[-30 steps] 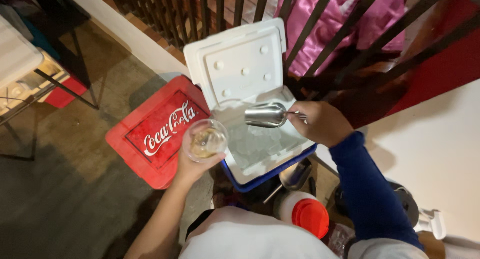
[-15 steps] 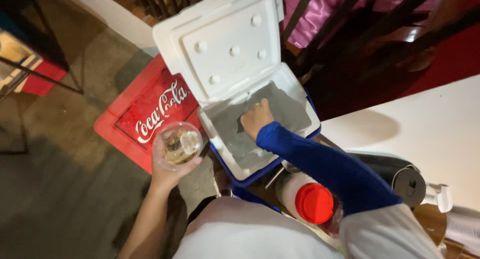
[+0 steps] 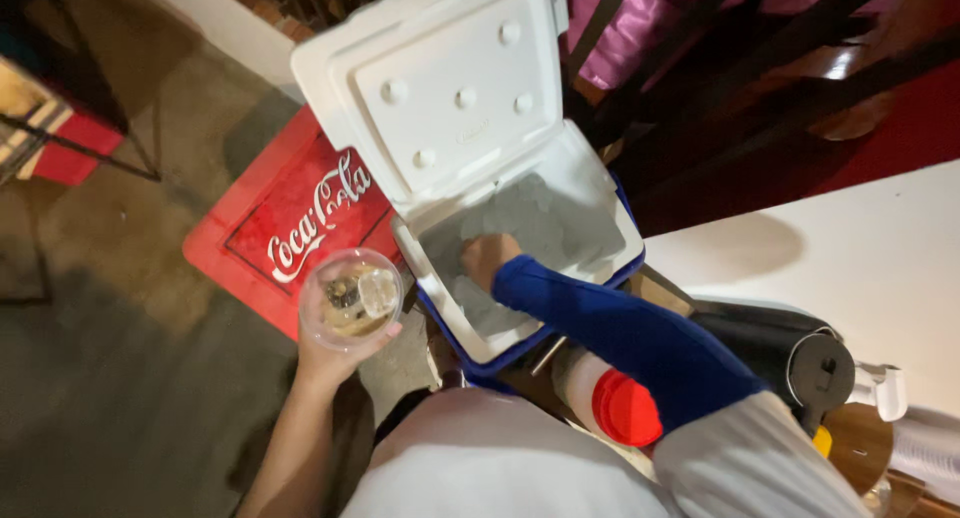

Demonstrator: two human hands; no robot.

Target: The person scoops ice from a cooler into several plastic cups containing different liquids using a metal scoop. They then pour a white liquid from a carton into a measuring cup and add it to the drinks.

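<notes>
Inside the open cooler (image 3: 610, 240), right hand (image 3: 487, 259) closed in ice (image 3: 560, 223), left hand (image 3: 335, 353) gripping clear cup (image 3: 351, 299)

head view | worn on head | looks steeply down | near

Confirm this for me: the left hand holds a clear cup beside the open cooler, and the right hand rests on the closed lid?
Not quite. In the head view the lid stands open, and the right hand is down inside the cooler, on the ice. The left hand does hold the clear cup.
</notes>
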